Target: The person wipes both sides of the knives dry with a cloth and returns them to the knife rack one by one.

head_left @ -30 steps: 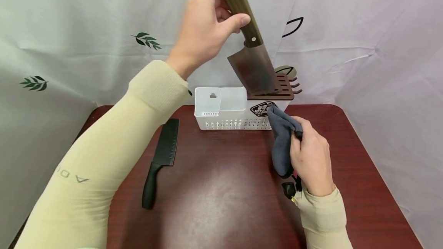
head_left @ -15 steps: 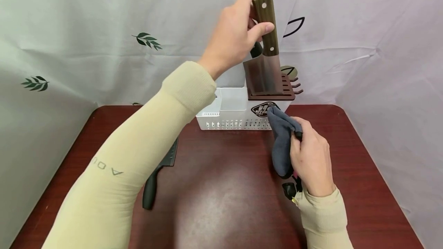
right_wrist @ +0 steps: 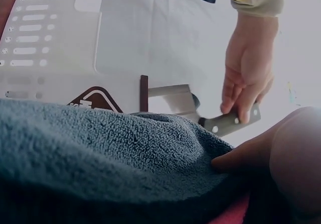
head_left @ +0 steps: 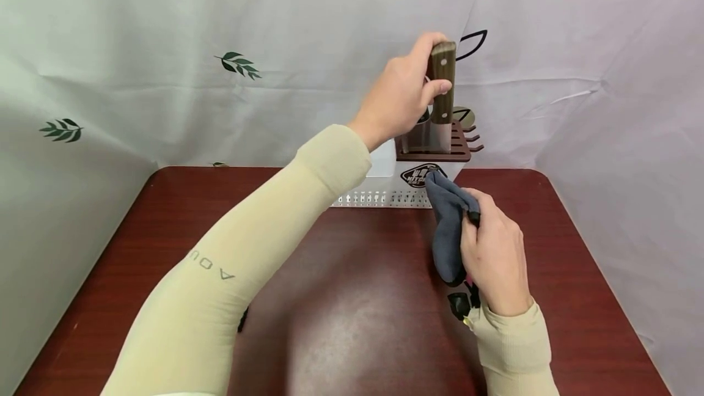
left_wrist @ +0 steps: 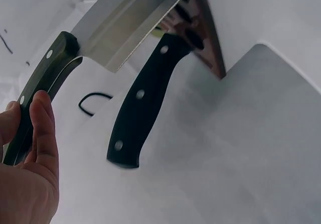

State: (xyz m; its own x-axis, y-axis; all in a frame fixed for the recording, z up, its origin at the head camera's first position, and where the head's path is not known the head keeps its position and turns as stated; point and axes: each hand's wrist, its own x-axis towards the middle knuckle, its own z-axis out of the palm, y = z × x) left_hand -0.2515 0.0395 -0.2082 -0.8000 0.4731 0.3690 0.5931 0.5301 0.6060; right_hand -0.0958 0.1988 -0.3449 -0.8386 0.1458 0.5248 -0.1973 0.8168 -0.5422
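Note:
My left hand (head_left: 401, 90) grips the wooden handle of a cleaver (head_left: 441, 137), handle up and blade down. The lower blade has sunk into the brown slotted top (head_left: 459, 146) of a white knife holder (head_left: 387, 200). Beside it in the left wrist view, a black-handled knife (left_wrist: 140, 101) stands in the same holder. My right hand (head_left: 497, 255) holds a folded blue-grey cloth (head_left: 448, 231) in front of the holder. In the right wrist view the fuzzy cloth (right_wrist: 125, 148) fills the lower part, with the left hand (right_wrist: 251, 66) on the cleaver handle beyond.
Brown hooks (head_left: 474, 138) stick out from the holder's right side. A second, black knife (head_left: 242, 321) lies on the reddish-brown table (head_left: 357, 298), nearly all hidden by the left sleeve (head_left: 236, 243). A white curtain (head_left: 308, 29) hangs behind the table.
My left hand has moved right and down, turning the cleaver upright and lowering its blade into the slotted top. The left sleeve now covers most of the black knife. The right hand stays put.

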